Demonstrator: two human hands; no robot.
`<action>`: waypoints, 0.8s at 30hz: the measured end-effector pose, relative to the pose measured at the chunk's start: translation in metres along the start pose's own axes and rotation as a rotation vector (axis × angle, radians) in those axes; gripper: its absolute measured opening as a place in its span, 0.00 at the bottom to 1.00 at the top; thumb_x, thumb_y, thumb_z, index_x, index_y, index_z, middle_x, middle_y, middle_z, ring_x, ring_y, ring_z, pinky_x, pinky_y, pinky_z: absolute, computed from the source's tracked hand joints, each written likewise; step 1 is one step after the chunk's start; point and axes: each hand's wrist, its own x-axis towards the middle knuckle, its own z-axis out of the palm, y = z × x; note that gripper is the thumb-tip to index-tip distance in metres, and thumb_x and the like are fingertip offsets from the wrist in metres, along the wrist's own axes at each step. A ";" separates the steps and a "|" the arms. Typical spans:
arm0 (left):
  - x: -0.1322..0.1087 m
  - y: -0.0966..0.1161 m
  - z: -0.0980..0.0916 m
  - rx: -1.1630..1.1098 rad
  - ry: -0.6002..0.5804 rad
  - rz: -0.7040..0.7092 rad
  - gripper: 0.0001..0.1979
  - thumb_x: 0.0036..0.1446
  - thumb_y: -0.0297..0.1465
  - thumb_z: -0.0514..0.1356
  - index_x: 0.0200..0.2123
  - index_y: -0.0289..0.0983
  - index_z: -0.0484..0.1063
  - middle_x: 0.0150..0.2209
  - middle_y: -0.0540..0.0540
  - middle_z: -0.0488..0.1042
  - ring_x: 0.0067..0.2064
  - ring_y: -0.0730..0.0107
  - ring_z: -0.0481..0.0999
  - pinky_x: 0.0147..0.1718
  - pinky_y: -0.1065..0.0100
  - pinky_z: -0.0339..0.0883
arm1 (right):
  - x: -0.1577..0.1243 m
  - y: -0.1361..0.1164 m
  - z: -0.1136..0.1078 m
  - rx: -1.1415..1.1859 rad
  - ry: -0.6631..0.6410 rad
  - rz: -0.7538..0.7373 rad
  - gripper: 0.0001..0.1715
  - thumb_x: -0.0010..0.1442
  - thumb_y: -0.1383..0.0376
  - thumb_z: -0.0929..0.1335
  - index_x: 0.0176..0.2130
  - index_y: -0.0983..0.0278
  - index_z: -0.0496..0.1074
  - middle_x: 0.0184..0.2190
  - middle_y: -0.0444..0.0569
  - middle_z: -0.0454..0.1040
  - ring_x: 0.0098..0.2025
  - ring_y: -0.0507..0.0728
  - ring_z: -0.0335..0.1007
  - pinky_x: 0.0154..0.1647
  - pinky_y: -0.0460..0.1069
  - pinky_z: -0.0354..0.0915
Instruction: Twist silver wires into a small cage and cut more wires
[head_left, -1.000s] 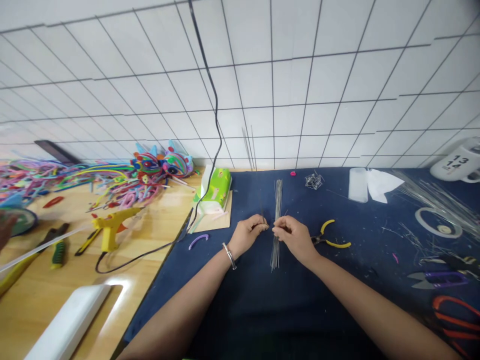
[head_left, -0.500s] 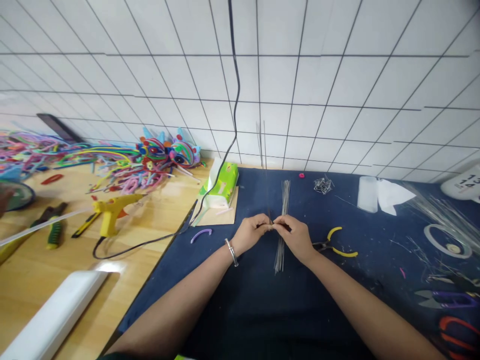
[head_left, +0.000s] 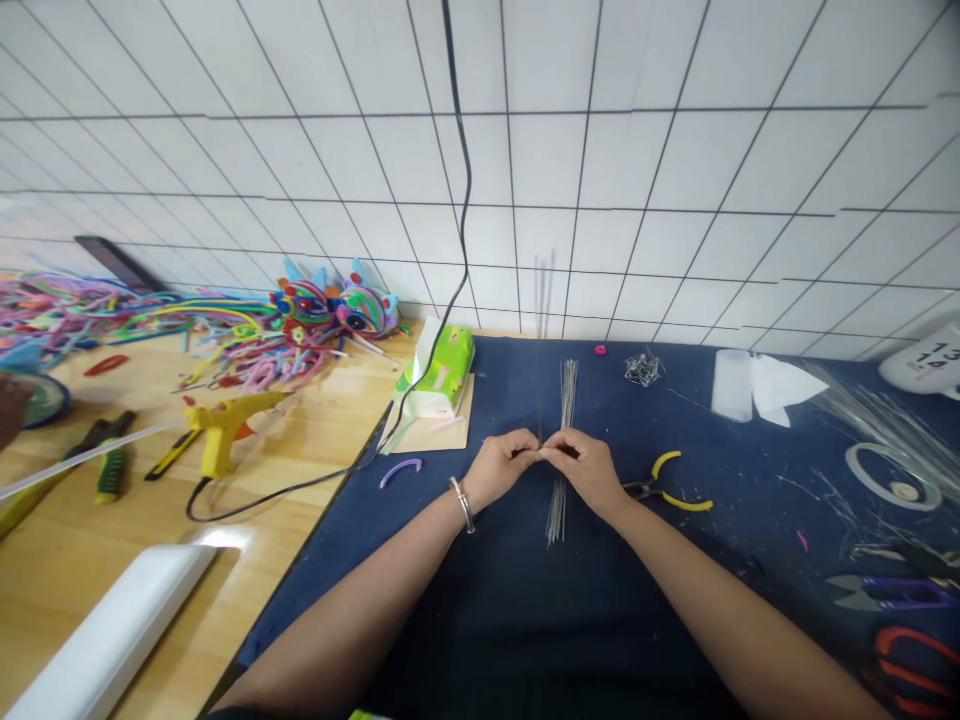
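Thin metal wires stand upright from between my fingertips, their upper ends blurred against the tiled wall. My left hand, with a silver bangle at its wrist, pinches their lower end. Right beside it my right hand pinches the same spot, the fingertips of both hands meeting. What the wires look like inside the pinch is hidden. Beneath my right hand a bundle of straight wires lies on the dark blue cloth. Yellow-handled pliers rest just right of my right wrist.
A green tissue pack and a purple curved piece lie to the left. Farther left are a yellow glue gun and colourful pipe cleaners. Small wire pieces, purple snips and red-handled scissors lie to the right.
The upright wires have swung slightly to the right at their upper ends. Both hands keep their pinch in nearly the same place, and the view has shifted a little.
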 end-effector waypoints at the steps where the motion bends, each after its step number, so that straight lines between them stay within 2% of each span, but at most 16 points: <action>1: 0.000 0.000 0.000 0.001 0.004 0.000 0.11 0.53 0.36 0.55 0.25 0.35 0.68 0.23 0.53 0.66 0.26 0.76 0.64 0.26 0.75 0.57 | 0.001 0.000 0.000 0.000 -0.001 -0.008 0.08 0.52 0.61 0.65 0.28 0.63 0.71 0.25 0.44 0.70 0.29 0.52 0.65 0.32 0.46 0.60; 9: 0.001 -0.004 0.004 0.021 0.033 -0.035 0.11 0.52 0.36 0.56 0.24 0.35 0.70 0.23 0.51 0.69 0.26 0.75 0.66 0.27 0.74 0.59 | 0.003 0.001 0.000 0.047 -0.028 0.021 0.08 0.51 0.61 0.65 0.26 0.63 0.71 0.25 0.44 0.70 0.29 0.52 0.65 0.32 0.46 0.60; 17: -0.001 -0.003 0.008 0.035 0.046 -0.050 0.08 0.52 0.33 0.56 0.26 0.35 0.71 0.24 0.51 0.71 0.27 0.74 0.69 0.28 0.73 0.61 | 0.000 -0.001 0.003 -0.012 0.032 0.021 0.06 0.50 0.64 0.66 0.25 0.63 0.70 0.23 0.42 0.69 0.27 0.51 0.64 0.29 0.45 0.58; 24: -0.002 -0.002 0.011 0.051 0.069 -0.050 0.08 0.52 0.33 0.55 0.26 0.36 0.71 0.24 0.51 0.71 0.28 0.73 0.69 0.28 0.73 0.61 | 0.003 0.001 0.004 0.024 0.024 0.045 0.06 0.50 0.63 0.66 0.25 0.64 0.68 0.22 0.42 0.68 0.25 0.50 0.63 0.28 0.45 0.58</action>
